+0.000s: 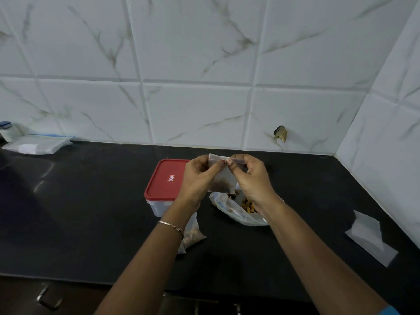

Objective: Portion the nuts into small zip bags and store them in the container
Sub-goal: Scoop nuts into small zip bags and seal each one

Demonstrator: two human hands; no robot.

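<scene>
Black tabletop [91, 223] is seen open left of the left hand [195, 178]. One red-lidded container [166, 180] is set beside that hand, one open nut bag [229, 210] under the right hand [252, 178]; one small zip bag [223, 178] is pinched by both at its top edge.

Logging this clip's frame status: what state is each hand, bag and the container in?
Small zip bag: held up, nuts at bottom, seal unclear.
Left hand: pinches its top strip.
Right hand: pinches the same strip.
Container: red lid on.
Large nut bag: open, on counter.
Filled bag: lying by the left wrist.
Empty bags: flat, at right.
</scene>
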